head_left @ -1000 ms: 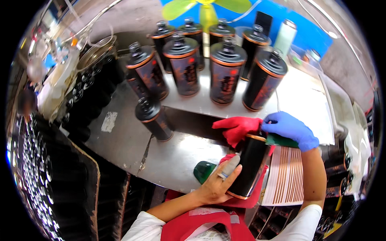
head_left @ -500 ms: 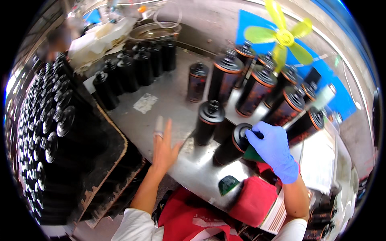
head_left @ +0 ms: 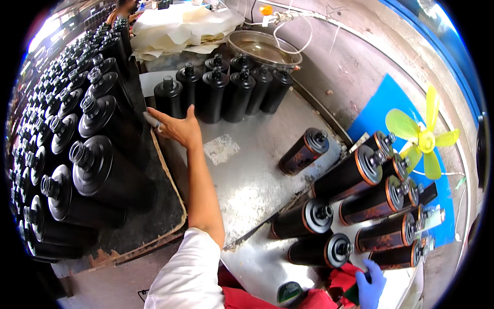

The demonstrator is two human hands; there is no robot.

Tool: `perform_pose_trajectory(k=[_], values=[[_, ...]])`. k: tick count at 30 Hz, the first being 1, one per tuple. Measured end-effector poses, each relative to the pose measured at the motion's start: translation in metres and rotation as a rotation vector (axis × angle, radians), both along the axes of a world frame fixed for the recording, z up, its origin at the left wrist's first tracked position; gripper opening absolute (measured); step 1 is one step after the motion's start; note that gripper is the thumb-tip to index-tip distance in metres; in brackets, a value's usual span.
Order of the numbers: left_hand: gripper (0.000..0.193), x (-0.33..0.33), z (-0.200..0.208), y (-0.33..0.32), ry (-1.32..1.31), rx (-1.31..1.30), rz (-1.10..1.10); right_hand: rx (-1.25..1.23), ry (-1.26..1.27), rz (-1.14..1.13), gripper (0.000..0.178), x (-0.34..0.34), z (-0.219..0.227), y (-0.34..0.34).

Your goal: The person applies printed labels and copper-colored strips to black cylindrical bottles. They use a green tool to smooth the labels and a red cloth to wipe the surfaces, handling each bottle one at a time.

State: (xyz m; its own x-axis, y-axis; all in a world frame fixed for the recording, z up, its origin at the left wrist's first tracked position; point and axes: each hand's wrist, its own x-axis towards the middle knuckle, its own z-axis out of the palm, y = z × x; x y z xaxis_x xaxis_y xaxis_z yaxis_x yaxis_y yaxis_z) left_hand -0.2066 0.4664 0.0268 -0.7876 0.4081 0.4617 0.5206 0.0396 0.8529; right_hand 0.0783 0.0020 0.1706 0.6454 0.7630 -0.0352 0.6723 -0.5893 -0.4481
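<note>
Your hands are well apart. Your bare left hand reaches over the steel table, fingers spread and holding nothing; a pale wrap covers one finger. It is just beside the nearest plain bottle, a black one at the end of a cluster; I cannot tell whether they touch. Your gloved right hand, in blue, is low at the right, beside a red cloth; I cannot tell whether its fingers close on anything. Next to the cloth stand two banded bottles, black with orange rings, and a green piece lies near them. More banded bottles stand grouped farther right, and one small bottle stands alone on the table. Beyond the group is a yellow-green fan before a blue sheet. Behind the plain cluster sits a round basin. To your left, many black bottles crowd a dark board.
</note>
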Motion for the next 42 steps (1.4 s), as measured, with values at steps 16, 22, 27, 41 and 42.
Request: perform_pose_trajectory(k=[16, 22, 27, 41, 42], values=[[0.082, -0.01, -0.028, -0.019, 0.024, 0.135, -0.091, 0.181, 0.342, -0.308, 0.027, 0.01, -0.042, -0.069], [0.075, 0.047, -0.01, -0.157, -0.111, 0.16, -0.585, 0.461, 0.556, -0.39, 0.023, -0.014, -0.026, -0.111], [0.091, 0.05, 0.001, -0.29, -0.356, 0.022, -1.367, 0.39, 0.685, -0.362, 0.026, -0.019, -0.045, -0.157], [0.055, 0.227, 0.027, -0.476, -0.275, -0.953, -2.443, 0.518, 0.12, -0.644, 0.028, 0.019, -0.089, -0.292], [0.058, 0.23, 0.02, -0.476, -0.375, -0.94, -2.433, 0.486, 0.012, -0.539, 0.029, 0.027, -0.078, -0.283]])
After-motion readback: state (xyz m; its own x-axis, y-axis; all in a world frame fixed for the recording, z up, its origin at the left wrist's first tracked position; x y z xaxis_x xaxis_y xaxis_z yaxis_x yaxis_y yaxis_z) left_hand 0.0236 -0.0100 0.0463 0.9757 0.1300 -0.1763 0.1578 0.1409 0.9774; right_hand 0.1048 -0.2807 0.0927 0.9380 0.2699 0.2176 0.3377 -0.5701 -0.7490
